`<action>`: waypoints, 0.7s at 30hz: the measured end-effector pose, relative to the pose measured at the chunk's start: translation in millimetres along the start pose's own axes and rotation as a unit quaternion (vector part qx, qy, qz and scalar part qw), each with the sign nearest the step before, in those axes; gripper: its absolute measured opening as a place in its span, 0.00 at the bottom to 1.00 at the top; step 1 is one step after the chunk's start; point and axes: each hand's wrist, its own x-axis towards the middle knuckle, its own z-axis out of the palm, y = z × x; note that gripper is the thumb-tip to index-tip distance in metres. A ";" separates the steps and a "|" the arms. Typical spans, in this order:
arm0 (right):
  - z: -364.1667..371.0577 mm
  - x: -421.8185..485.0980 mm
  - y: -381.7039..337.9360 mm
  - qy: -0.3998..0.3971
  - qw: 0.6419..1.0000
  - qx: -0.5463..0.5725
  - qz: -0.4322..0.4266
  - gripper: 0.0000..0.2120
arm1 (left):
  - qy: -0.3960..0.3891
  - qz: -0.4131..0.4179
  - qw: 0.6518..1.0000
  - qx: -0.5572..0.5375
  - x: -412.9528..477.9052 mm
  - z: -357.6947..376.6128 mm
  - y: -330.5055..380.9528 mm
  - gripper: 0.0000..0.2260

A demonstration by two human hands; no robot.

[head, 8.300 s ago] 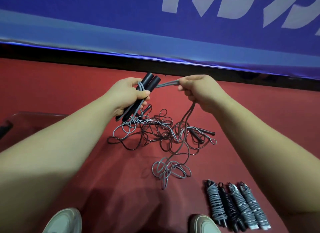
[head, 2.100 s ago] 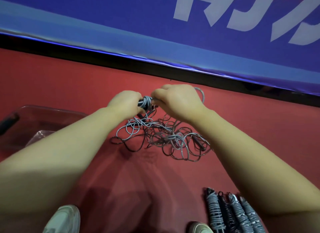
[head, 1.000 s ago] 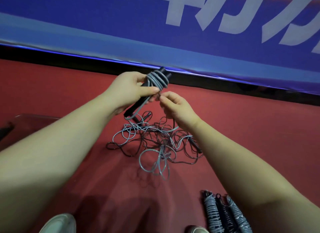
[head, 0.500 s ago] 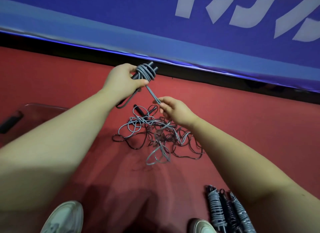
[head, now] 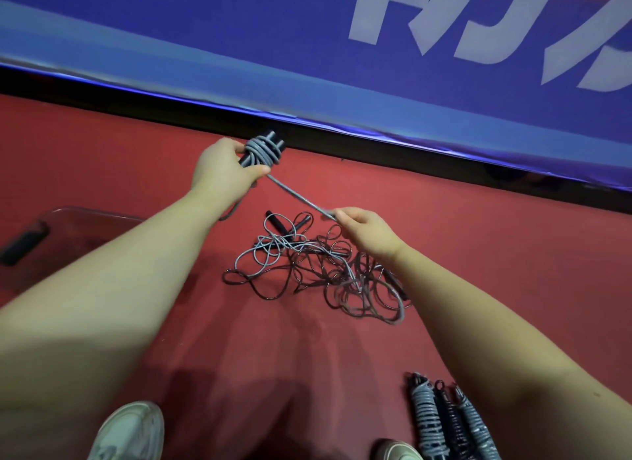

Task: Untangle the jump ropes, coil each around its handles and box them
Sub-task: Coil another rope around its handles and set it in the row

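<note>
Left grip: curled round paired black handles, thumb pressing grey turns wound near their top.
Right grip: pinching the same grey rope, taut between both.
Below right grip: tangle of grey and dark ropes on red floor, loose handles among it.
Step, as judged: coiling, early. Next calls for carrying the strand round the handles while feeding slack free of the tangle.
Beneath right forearm: finished bundles, cut off by the frame edge.
Left of left grip: clear box, faint, contents unclear.
</note>
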 end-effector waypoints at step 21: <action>-48.0 -33.5 -104.2 0.026 0.708 -0.589 -0.389 0.13 | -0.286 0.250 0.876 0.296 -45.1 35.7 18.7 0.18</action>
